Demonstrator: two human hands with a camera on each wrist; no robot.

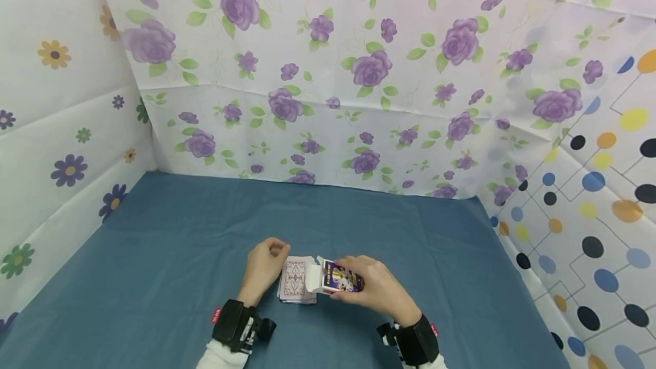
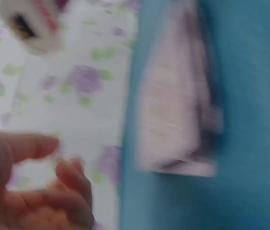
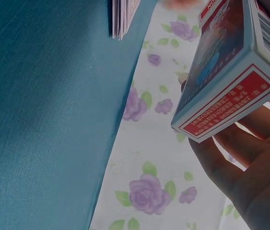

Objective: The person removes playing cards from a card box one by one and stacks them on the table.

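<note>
A stack of playing cards (image 1: 295,279) lies face down on the blue cloth, the top card showing a patterned back. Beside its left edge is my left hand (image 1: 263,271), fingers loosely bent and holding nothing; the left wrist view shows a gap between the thumb and fingers (image 2: 75,184). My right hand (image 1: 381,288) grips a card box (image 1: 342,278) on the right of the stack. The box's white flap (image 1: 314,278) stands open toward the cards and overlaps their right edge in the head view. In the right wrist view, the box's end panel (image 3: 228,103) carries red print.
Blue cloth (image 1: 205,221) covers the table. A white sheet with purple roses (image 1: 371,68) hangs behind it. Flowered fabric (image 1: 66,169) stands along the left and dotted fabric (image 1: 594,246) along the right. Both wrists wear black straps (image 1: 233,323) with small cameras.
</note>
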